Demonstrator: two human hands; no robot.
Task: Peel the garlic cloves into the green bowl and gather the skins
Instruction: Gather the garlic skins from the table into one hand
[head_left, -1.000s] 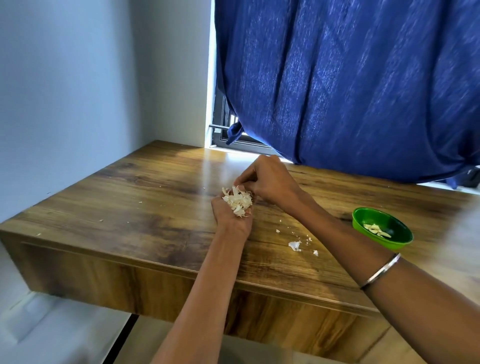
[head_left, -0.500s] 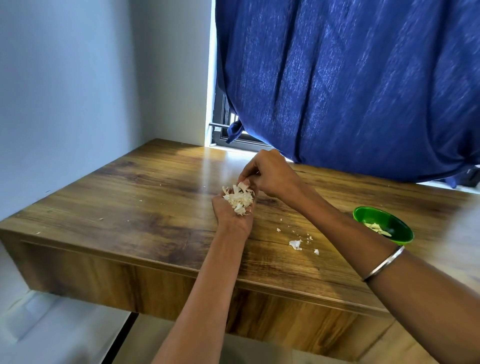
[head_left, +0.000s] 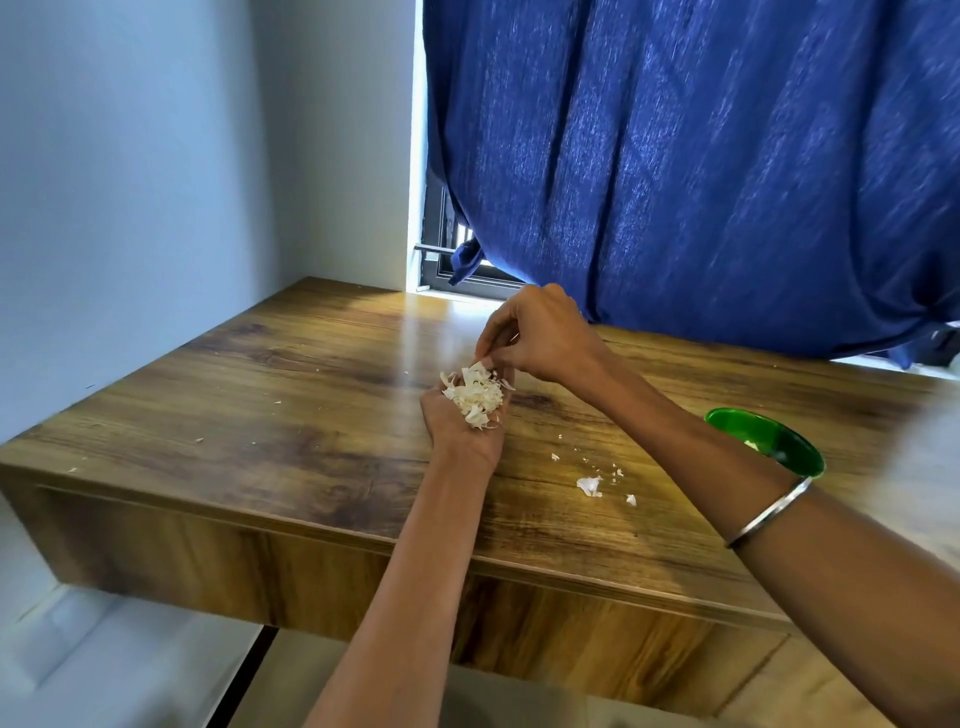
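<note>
Nearest the camera, a few loose scraps of skin (head_left: 589, 486) lie on the wooden tabletop (head_left: 291, 415), between the two forearms and apart from both hands. Just beyond them the left hand (head_left: 465, 421) is turned palm up and cupped, its fingers loosely curved under a heap of pale garlic skins (head_left: 475, 396) that rests in the palm. The right hand (head_left: 540, 332) hovers at the far edge of that heap, fingertips drawn together and pointing down onto it; whether they pinch a scrap or have just let one go cannot be told. Off to the right, well apart from the hands and partly hidden behind the right forearm, sits the green bowl (head_left: 779, 441) with a pale bit of peeled garlic showing inside. Peeling looks finished, and the step in hand seems to be gathering skins into the left palm. The next move probably calls for the right hand to reach back for the scraps on the tabletop while the left stays level so nothing spills.
</note>
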